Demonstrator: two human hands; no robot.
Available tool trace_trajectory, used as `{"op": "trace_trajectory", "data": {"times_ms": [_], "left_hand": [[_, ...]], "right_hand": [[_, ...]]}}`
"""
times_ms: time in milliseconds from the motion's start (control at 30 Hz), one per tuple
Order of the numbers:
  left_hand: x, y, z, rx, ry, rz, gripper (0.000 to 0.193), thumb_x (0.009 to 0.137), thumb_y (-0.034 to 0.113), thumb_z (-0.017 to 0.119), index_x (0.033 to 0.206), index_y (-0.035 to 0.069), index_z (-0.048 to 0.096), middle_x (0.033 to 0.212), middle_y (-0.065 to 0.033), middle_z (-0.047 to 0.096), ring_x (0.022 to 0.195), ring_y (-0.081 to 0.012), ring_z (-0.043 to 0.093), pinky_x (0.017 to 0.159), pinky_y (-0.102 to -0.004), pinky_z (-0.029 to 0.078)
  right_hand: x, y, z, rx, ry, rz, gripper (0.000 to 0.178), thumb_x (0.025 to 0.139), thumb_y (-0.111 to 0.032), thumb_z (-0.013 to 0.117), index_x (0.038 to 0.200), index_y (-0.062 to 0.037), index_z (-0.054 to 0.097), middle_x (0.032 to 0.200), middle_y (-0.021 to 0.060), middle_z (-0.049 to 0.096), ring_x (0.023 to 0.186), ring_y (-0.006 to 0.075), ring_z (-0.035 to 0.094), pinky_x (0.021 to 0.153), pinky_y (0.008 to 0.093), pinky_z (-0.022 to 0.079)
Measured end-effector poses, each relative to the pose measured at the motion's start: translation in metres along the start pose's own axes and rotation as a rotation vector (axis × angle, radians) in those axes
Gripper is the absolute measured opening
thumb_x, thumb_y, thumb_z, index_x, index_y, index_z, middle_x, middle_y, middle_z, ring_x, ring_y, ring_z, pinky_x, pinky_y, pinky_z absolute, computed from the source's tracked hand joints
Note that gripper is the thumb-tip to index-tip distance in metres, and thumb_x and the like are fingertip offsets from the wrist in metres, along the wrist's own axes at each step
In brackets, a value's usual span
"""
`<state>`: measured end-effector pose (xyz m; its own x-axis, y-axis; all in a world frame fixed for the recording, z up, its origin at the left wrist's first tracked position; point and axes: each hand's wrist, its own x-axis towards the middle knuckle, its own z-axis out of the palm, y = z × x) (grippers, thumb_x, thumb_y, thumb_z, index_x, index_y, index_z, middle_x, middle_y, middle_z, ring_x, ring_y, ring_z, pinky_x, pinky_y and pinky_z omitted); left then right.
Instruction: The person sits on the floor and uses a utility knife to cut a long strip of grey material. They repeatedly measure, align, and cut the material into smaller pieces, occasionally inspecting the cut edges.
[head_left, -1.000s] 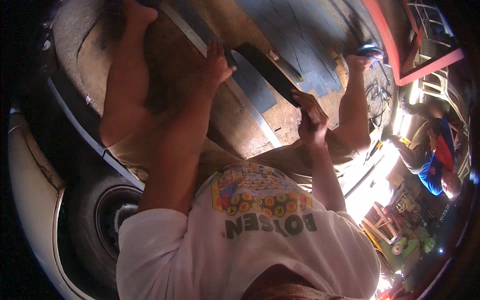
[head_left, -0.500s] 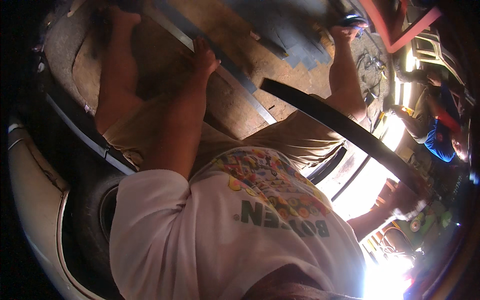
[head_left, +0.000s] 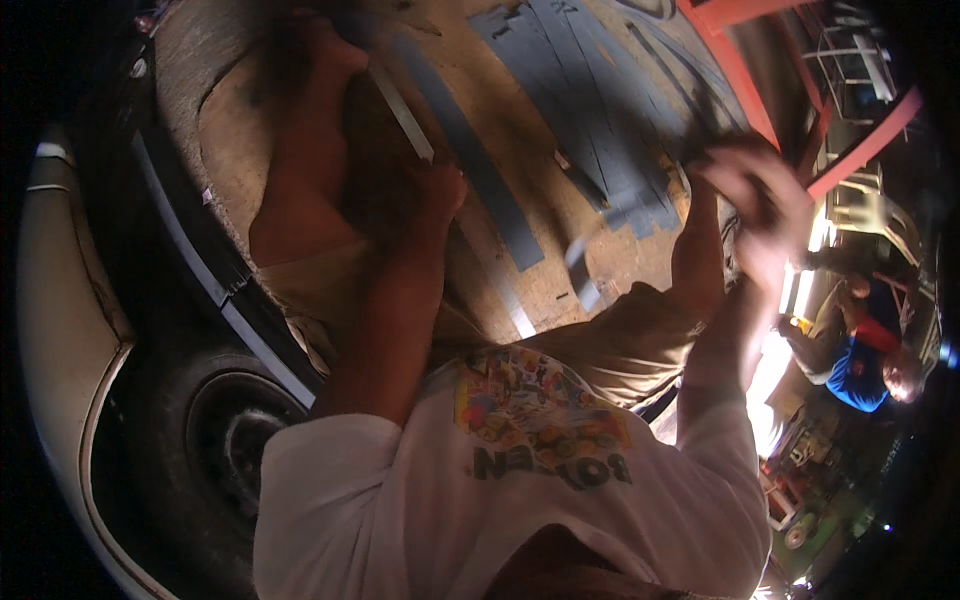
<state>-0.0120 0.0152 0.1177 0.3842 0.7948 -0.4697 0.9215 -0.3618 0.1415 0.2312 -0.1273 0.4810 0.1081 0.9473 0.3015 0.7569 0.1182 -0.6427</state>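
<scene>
L hand (head_left: 440, 190) curled at pale strip (head_left: 403, 111) on brown floor (head_left: 625, 258), grip unclear, R hand (head_left: 764, 212) blurred nr R shin (head_left: 697, 240), can't tell fingers; prob. mid strip-handling, next move calls for steady L hold w/ strip kept flat.

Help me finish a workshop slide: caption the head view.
Left hand at a long, pale metallic-looking strip beside a flat dark-grey strip; right hand blurred.
</scene>
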Motion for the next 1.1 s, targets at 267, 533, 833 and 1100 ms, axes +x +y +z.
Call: {"op": "trace_trajectory", "data": {"times_ms": [267,533,833,1100], "left_hand": [[0.052,0.000,0.015,-0.819,0.299,-0.297,0.031,0.103,0.017,0.050,0.120,-0.005,0.064,0.116,-0.0254,0.068,0.105,-0.0432,0.066,0.089,-0.0500,0.052],[0.090,-0.023,0.055,-1.249,0.488,-0.389,0.041,0.106,0.022,0.049,0.136,-0.006,0.055,0.126,-0.0286,0.064,0.114,-0.0410,0.064,0.096,-0.0482,0.050],[0.102,-0.033,0.037,-1.344,0.506,-0.431,0.056,0.101,0.037,0.061,0.136,-0.006,0.056,0.127,-0.0257,0.065,0.116,-0.0377,0.065,0.096,-0.0447,0.051],[0.096,-0.039,-0.016,-2.320,-0.128,-0.270,0.065,0.100,0.065,0.047,0.129,0.008,0.059,0.098,-0.0100,0.067,0.084,-0.0288,0.065,0.073,-0.0513,0.052]], "right_hand": [[0.238,0.201,0.352,-0.230,-0.498,0.369,0.051,0.091,-0.044,0.071,0.125,-0.0060,0.065,0.121,0.0230,0.067,0.106,0.0379,0.068,0.090,0.0487,0.053],[0.080,0.200,0.462,-0.572,-0.425,0.585,0.085,0.083,-0.061,0.074,0.139,-0.0005,0.053,0.153,0.0186,0.040,0.144,0.0373,0.034,0.100,0.0608,0.046],[0.062,0.186,0.440,-0.263,-0.300,0.688,0.068,0.082,-0.047,0.077,0.125,0.0014,0.056,0.114,0.0252,0.068,0.106,0.0446,0.066,0.092,0.0508,0.053],[-0.013,0.136,0.355,-0.077,-0.004,0.337,0.063,0.077,-0.029,0.084,0.122,0.0025,0.054,0.104,0.0253,0.066,0.096,0.0437,0.066,0.081,0.0477,0.054]]}}
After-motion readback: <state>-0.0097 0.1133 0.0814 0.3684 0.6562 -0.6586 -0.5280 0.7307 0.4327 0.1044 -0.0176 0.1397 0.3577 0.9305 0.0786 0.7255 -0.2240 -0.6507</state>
